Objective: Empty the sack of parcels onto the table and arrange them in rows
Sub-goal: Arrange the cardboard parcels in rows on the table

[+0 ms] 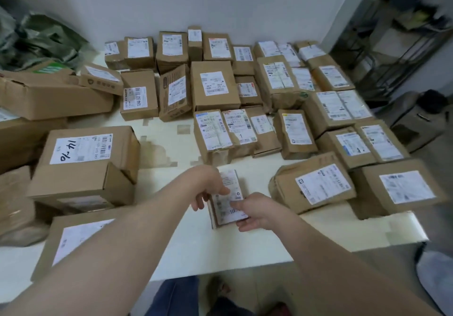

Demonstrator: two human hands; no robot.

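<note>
A small brown parcel (226,209) was held by both hands near the front middle of the white table (186,242), its underside apparently resting on the tabletop. It was seen as a narrow cardboard box, almost fully covered on top by a white shipping label with printed text and a barcode at the near end. The left hand (208,182) was curled over its far left edge, thumb on the label. The right hand (255,211) pinched the near right corner, thumb on top and fingers under the edge. Behind and to the right, brown labelled parcels (213,87) were laid in rough rows. A larger box marked "14-10" (88,148) was stacked at the left. A crumpled green sack (41,38) was left at the far left corner.
</note>
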